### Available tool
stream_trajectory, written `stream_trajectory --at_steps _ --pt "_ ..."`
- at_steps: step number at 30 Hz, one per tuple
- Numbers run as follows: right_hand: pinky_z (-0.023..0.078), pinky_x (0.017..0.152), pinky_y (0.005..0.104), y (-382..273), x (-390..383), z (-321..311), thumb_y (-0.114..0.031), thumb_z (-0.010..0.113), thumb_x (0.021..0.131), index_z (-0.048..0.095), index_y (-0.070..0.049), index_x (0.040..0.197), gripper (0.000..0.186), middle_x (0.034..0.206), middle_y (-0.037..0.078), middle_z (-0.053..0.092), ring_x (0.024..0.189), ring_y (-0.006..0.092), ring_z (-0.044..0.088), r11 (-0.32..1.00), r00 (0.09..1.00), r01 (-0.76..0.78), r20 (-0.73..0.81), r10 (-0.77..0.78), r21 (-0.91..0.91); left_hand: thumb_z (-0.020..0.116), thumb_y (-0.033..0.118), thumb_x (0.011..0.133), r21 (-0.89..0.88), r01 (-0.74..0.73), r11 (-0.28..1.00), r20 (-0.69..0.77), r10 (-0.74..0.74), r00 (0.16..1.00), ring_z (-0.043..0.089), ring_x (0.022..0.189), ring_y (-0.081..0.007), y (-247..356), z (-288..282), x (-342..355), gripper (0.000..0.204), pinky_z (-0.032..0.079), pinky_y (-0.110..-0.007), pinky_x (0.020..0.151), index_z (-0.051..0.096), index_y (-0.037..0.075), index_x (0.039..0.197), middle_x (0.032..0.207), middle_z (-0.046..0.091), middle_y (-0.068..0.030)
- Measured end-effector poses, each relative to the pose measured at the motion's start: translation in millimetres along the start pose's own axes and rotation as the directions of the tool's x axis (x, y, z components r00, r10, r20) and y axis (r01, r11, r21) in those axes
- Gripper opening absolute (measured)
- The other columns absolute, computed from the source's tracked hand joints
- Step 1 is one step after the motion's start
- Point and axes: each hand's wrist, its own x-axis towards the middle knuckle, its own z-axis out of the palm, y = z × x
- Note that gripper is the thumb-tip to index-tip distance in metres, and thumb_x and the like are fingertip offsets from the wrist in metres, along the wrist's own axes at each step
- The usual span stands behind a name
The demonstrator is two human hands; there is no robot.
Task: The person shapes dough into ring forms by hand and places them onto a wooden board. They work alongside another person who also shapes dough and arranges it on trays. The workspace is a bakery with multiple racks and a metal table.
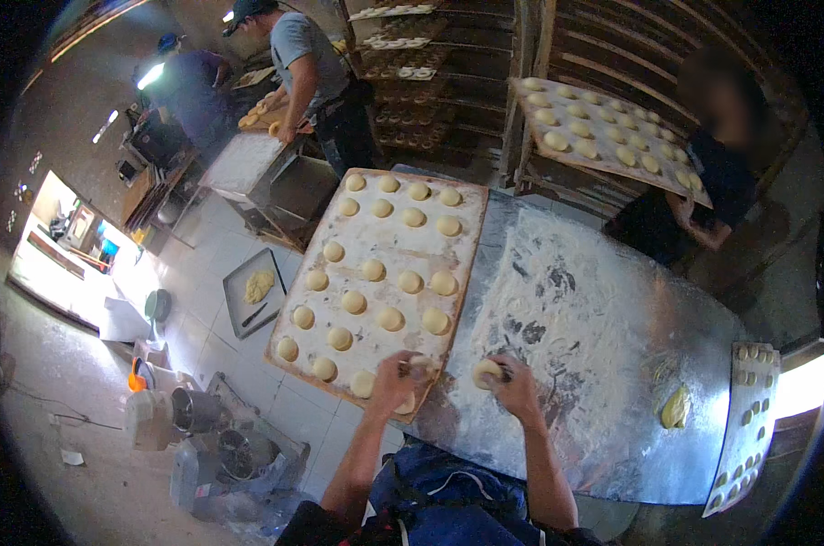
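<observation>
My left hand (396,382) is over the near right corner of a floured wooden board (385,246), its fingers closed round a pale dough ball (421,366). Part of another dough ball shows beside the wrist, on the board. Just right of the board's edge, my right hand (516,386) grips a dough ball (487,373) above the metal table (630,318). Several round dough balls (390,318) sit in loose rows across the board. Flour (548,273) lies spread over the table's middle.
A yellowish dough lump (676,408) rests at the table's right. Beyond it is another board of dough balls (744,428). A person at the far right holds a loaded board (603,127) by a rack. Two people work at the far left. A tray (239,282) with dough and machines (221,437) stand left.
</observation>
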Motion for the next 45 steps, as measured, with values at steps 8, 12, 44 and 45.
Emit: stream_trajectory --at_steps 8,12,44,45 --pt "0.048 0.1 0.0468 -60 43 128 -0.023 0.075 0.085 0.059 -0.001 0.131 0.052 0.127 0.025 0.063 0.117 0.0398 0.061 0.878 0.999 -0.051 -0.03 0.041 -0.477 0.077 0.006 0.078 0.574 -0.184 0.798 -0.061 0.266 0.962 0.059 0.112 -0.0381 -33 -84 38 0.058 0.048 -0.045 0.095 0.054 0.006 0.131 0.12 0.062 -0.019" --pt "0.044 0.103 0.05 -74 25 124 -0.03 0.075 0.084 0.051 -0.003 0.141 0.068 0.126 0.024 0.059 0.119 0.043 0.055 0.85 0.999 0.036 0.023 -0.028 -0.526 0.078 0.012 0.079 0.457 -0.408 0.791 0.2 0.355 0.913 0.051 0.121 -0.0416 -43 -96 44 0.063 0.043 -0.052 0.102 0.051 0.005 0.135 0.126 0.056 -0.0205" --pt "0.052 0.091 0.0448 -37 -20 71 -0.023 0.08 0.079 0.068 -0.005 0.111 0.039 0.111 0.016 0.07 0.102 0.0379 0.067 0.996 0.982 -0.04 -0.187 0.024 -0.079 0.083 0.003 0.078 -0.036 0.051 0.998 0.215 -0.042 0.976 0.066 0.091 -0.0191 -7 -83 -25 0.032 0.056 -0.033 0.08 0.066 -0.001 0.105 0.101 0.068 -0.0094" --pt "0.053 0.087 0.0437 -20 -47 35 -0.02 0.08 0.078 0.069 -0.007 0.109 0.035 0.107 0.016 0.07 0.099 0.0368 0.068 0.964 0.941 -0.144 -0.333 0.063 -0.223 0.083 0.005 0.079 -0.024 0.006 1.0 0.309 0.002 0.951 0.067 0.091 -0.0195 3 -54 -21 0.034 0.056 -0.034 0.081 0.065 -0.001 0.107 0.102 0.069 -0.0105"
